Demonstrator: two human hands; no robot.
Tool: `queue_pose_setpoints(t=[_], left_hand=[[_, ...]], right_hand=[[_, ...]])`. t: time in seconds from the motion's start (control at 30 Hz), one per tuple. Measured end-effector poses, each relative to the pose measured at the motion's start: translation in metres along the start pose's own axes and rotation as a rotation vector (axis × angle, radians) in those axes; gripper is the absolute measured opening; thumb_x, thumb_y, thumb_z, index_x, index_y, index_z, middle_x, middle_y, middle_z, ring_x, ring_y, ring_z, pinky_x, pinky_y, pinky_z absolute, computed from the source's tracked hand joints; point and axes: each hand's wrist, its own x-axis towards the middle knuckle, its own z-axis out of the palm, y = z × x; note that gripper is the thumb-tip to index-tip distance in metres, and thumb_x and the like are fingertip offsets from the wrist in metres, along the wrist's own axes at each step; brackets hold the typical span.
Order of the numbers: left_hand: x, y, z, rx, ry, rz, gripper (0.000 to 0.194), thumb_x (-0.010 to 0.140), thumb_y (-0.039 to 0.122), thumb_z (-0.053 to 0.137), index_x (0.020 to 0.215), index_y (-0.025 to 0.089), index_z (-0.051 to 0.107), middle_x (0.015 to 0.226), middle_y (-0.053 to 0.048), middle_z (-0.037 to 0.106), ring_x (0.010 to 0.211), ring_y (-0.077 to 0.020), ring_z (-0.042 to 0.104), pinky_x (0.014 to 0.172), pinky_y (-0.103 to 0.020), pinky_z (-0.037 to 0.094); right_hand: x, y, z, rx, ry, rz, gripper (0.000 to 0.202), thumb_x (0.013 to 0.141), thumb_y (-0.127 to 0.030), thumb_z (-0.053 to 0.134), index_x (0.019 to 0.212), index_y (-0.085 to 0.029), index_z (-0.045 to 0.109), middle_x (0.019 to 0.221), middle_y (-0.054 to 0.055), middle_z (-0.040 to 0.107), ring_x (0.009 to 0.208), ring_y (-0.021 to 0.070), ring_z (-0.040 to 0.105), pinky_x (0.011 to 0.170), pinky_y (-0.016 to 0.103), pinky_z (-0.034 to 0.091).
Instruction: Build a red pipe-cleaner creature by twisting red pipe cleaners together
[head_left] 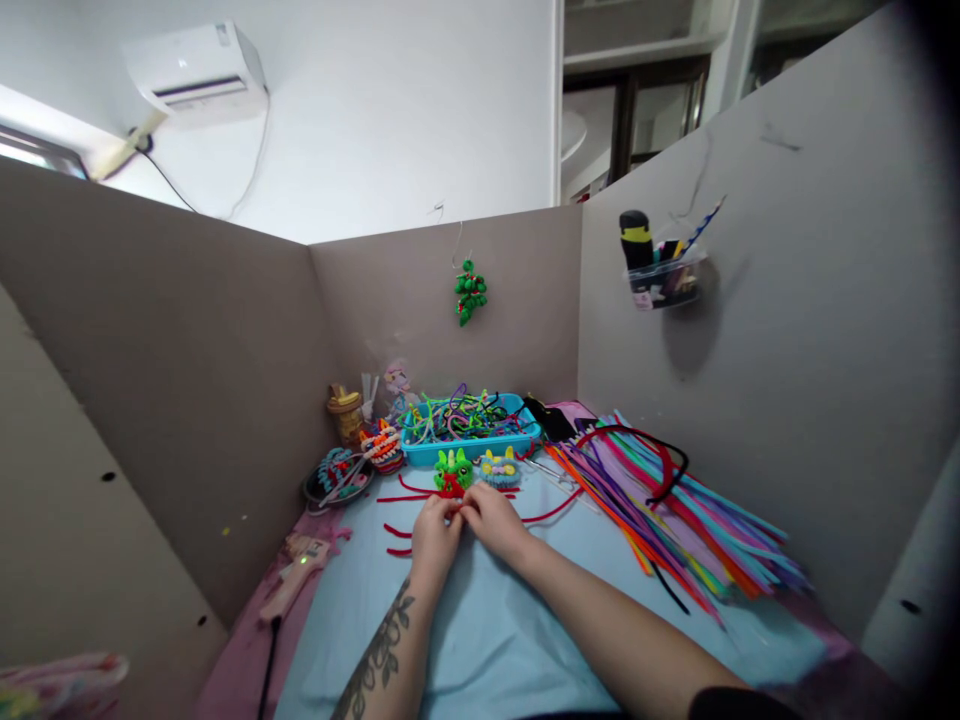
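My left hand (437,533) and my right hand (491,517) meet at the middle of the blue cloth, their fingers pinched together on red pipe cleaners. Long red stems (555,512) stick out to both sides of my hands. Just beyond my fingertips sits a green figure (453,470) with ears and yellow horns, its lower part red. To its right stands a light blue and yellow figure (499,467). The exact spot where my fingers grip is partly hidden by the fingers themselves.
Behind is a blue tray (420,455) of tangled stems. Many coloured pipe cleaners (675,510) lie at right. At left are a dark bowl (319,497), an orange-white figure (384,447) and a pink glue gun (296,580) with a cord. Grey panels surround the table.
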Motion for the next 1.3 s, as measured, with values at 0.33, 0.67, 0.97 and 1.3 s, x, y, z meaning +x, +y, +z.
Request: queue_pose_setpoints(t=[0.33, 0.67, 0.97, 1.3], left_hand=[[-0.001, -0.001, -0.001, -0.041, 0.001, 0.018, 0.013, 0.073, 0.013, 0.050, 0.072, 0.018, 0.062, 0.076, -0.003, 0.056, 0.070, -0.0161, 0.054, 0.065, -0.027, 0.041], [0.003, 0.000, -0.002, -0.140, -0.012, 0.000, 0.016, 0.068, 0.012, 0.051, 0.078, 0.018, 0.061, 0.072, -0.002, 0.056, 0.065, -0.0144, 0.052, 0.062, -0.026, 0.041], [0.007, -0.001, 0.001, -0.231, 0.029, -0.055, 0.022, 0.075, 0.036, 0.050, 0.065, 0.017, 0.055, 0.063, -0.001, 0.055, 0.059, -0.0139, 0.051, 0.056, -0.024, 0.038], [0.007, -0.006, 0.003, -0.260, 0.025, -0.101, 0.018, 0.075, 0.028, 0.047, 0.068, 0.016, 0.058, 0.066, -0.003, 0.060, 0.063, -0.0161, 0.054, 0.060, -0.026, 0.040]], right_hand=[[0.002, 0.004, 0.001, 0.017, -0.010, -0.013, 0.013, 0.069, -0.005, 0.054, 0.064, -0.017, 0.056, 0.070, 0.000, 0.054, 0.068, 0.0122, 0.050, 0.062, 0.021, 0.036], [0.002, 0.008, -0.001, -0.060, -0.063, -0.012, 0.013, 0.073, -0.008, 0.050, 0.067, -0.017, 0.056, 0.072, 0.001, 0.055, 0.069, 0.0129, 0.051, 0.061, 0.022, 0.035], [0.002, 0.004, 0.002, -0.195, -0.102, -0.055, 0.011, 0.077, -0.011, 0.047, 0.075, -0.018, 0.056, 0.080, 0.004, 0.057, 0.074, 0.0156, 0.052, 0.064, 0.025, 0.035], [0.001, 0.005, 0.004, -0.130, -0.070, -0.086, 0.011, 0.081, -0.014, 0.047, 0.073, -0.018, 0.053, 0.077, 0.002, 0.054, 0.072, 0.0137, 0.050, 0.064, 0.024, 0.035]])
